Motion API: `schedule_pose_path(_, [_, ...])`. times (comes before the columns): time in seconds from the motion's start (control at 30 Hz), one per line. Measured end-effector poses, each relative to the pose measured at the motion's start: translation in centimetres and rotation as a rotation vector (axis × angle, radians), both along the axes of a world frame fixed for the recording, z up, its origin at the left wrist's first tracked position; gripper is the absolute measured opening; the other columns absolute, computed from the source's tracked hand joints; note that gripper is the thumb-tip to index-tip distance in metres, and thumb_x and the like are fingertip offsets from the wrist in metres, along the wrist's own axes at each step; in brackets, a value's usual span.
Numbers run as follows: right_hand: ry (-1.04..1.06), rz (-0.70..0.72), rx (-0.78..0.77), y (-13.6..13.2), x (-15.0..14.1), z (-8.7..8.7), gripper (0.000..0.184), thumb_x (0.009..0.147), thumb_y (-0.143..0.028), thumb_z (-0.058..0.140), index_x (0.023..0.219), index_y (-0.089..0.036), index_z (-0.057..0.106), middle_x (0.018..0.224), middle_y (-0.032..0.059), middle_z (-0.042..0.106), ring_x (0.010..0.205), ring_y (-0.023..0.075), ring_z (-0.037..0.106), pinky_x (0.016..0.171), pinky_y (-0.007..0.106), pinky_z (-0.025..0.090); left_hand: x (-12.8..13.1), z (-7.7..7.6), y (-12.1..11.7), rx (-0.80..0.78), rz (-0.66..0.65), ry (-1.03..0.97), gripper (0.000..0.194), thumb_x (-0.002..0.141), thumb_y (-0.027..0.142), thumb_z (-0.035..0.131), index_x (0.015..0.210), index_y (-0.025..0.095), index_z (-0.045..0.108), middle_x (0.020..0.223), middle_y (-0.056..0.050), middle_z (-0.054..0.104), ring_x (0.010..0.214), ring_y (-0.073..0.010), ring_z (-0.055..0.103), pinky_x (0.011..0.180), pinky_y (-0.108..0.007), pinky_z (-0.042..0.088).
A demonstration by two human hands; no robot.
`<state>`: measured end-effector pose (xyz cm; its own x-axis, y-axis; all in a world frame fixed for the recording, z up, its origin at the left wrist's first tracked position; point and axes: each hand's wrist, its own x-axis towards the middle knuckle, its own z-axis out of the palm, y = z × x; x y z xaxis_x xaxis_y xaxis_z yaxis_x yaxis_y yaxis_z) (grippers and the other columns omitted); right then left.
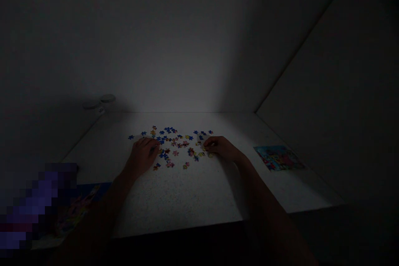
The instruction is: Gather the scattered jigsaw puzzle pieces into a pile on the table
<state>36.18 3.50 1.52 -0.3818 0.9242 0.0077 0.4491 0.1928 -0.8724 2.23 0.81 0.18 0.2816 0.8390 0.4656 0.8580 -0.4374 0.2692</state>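
Many small puzzle pieces (pixel 176 153), blue, pink and yellow, lie loose across the middle of the white table (pixel 181 195). My left hand (pixel 144 153) rests at the left side of the spread, its fingers curled and pinched at a blue puzzle piece (pixel 161 142). On the right side of the spread, my right hand (pixel 221 148) has thumb and forefinger closed on a small puzzle piece (pixel 205 149), partly hidden by the fingertips. The dim light blurs the fine detail of both grips.
A colourful picture sheet (pixel 279 158) lies at the table's right. At the lower left is a blue picture box or board (pixel 77 205), partly behind my left forearm. White walls (pixel 181 70) rise behind and at right. Two pale round objects (pixel 107 98) are at the far left.
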Motion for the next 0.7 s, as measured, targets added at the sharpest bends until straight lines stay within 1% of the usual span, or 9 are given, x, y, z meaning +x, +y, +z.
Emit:
schedule_pose_path(0.1, [-0.061, -0.073, 0.098, -0.1, -0.1, -0.1, 0.018, 0.076, -0.029, 0.063, 0.085, -0.016, 0.070, 0.086, 0.0048, 0.069, 0.076, 0.0167, 0.061, 0.071, 0.028, 0.046, 0.0, 0.0, -0.1, 0.002, 0.004, -0.004, 0.025, 0.092, 0.033, 0.040, 0.098, 0.022, 0.063, 0.103, -0.007, 0.068, 0.100, -0.0241, 0.058, 0.094, -0.045, 0.042])
schedule_pose_path(0.2, [-0.124, -0.129, 0.198, -0.4, -1.0, 0.1, 0.017, 0.079, -0.031, 0.063, 0.086, -0.017, 0.071, 0.087, 0.0044, 0.068, 0.078, 0.0173, 0.060, 0.072, 0.029, 0.046, 0.0, 0.0, -0.1, 0.000, 0.001, -0.008, 0.023, 0.090, 0.032, 0.043, 0.097, 0.022, 0.063, 0.103, -0.007, 0.068, 0.101, -0.0240, 0.058, 0.095, -0.044, 0.042])
schedule_pose_path(0.27, [-0.156, -0.100, 0.244, -0.7, -2.1, 0.2, 0.023, 0.081, -0.036, 0.064, 0.093, -0.018, 0.071, 0.091, 0.0056, 0.065, 0.081, 0.0180, 0.059, 0.073, 0.030, 0.046, 0.0, 0.0, -0.1, -0.005, -0.001, -0.010, 0.023, 0.091, 0.032, 0.042, 0.096, 0.023, 0.063, 0.103, -0.006, 0.068, 0.101, -0.0234, 0.058, 0.095, -0.044, 0.041])
schedule_pose_path(0.33, [-0.198, -0.022, 0.275, -1.1, -3.4, 0.3, 0.032, 0.081, -0.041, 0.066, 0.103, -0.018, 0.069, 0.098, 0.0077, 0.063, 0.087, 0.0198, 0.058, 0.078, 0.032, 0.046, 0.0, 0.0, -0.1, -0.009, 0.003, -0.012, 0.024, 0.091, 0.032, 0.041, 0.097, 0.023, 0.063, 0.104, -0.006, 0.068, 0.102, -0.0233, 0.058, 0.095, -0.044, 0.041])
schedule_pose_path(0.4, [-0.249, 0.054, 0.294, -1.3, -4.4, 0.3, 0.034, 0.080, -0.040, 0.068, 0.107, -0.018, 0.067, 0.103, 0.0088, 0.061, 0.094, 0.0216, 0.056, 0.085, 0.034, 0.044, 0.1, 0.1, -0.2, -0.014, 0.010, -0.014, 0.024, 0.092, 0.031, 0.041, 0.097, 0.023, 0.063, 0.104, -0.006, 0.068, 0.102, -0.0236, 0.058, 0.095, -0.044, 0.041])
schedule_pose_path(0.47, [-0.279, 0.094, 0.290, -1.4, -5.0, 0.2, 0.028, 0.081, -0.036, 0.068, 0.103, -0.019, 0.066, 0.101, 0.0081, 0.060, 0.097, 0.0223, 0.055, 0.086, 0.035, 0.044, 0.2, 0.1, -0.2, -0.020, 0.017, -0.014, 0.023, 0.091, 0.031, 0.043, 0.097, 0.022, 0.063, 0.105, -0.006, 0.068, 0.103, -0.0240, 0.057, 0.096, -0.045, 0.040])
schedule_pose_path(0.53, [-0.258, 0.091, 0.256, -1.3, -5.2, 0.0, 0.021, 0.080, -0.033, 0.068, 0.095, -0.018, 0.064, 0.095, 0.0065, 0.060, 0.094, 0.0216, 0.055, 0.083, 0.034, 0.044, 0.3, 0.2, -0.3, -0.026, 0.020, -0.014, 0.022, 0.091, 0.031, 0.043, 0.096, 0.022, 0.064, 0.105, -0.006, 0.067, 0.104, -0.0239, 0.057, 0.097, -0.044, 0.039])
schedule_pose_path(0.6, [-0.175, 0.074, 0.177, -1.1, -5.1, -0.3, 0.019, 0.078, -0.032, 0.068, 0.089, -0.018, 0.061, 0.087, 0.0041, 0.059, 0.084, 0.0190, 0.055, 0.074, 0.031, 0.044, 0.4, 0.2, -0.4, -0.029, 0.022, -0.017, 0.023, 0.091, 0.031, 0.043, 0.096, 0.022, 0.064, 0.104, -0.006, 0.067, 0.104, -0.0237, 0.057, 0.097, -0.044, 0.039])
schedule_pose_path(0.7, [0.016, 0.053, 0.042, -0.8, -4.9, -0.5, 0.019, 0.076, -0.031, 0.068, 0.082, -0.018, 0.056, 0.074, -0.0003, 0.057, 0.069, 0.0143, 0.053, 0.063, 0.027, 0.042, 0.2, 0.3, -0.4, -0.034, 0.016, -0.024, 0.023, 0.091, 0.031, 0.043, 0.095, 0.022, 0.064, 0.104, -0.006, 0.067, 0.103, -0.0241, 0.056, 0.096, -0.045, 0.039])
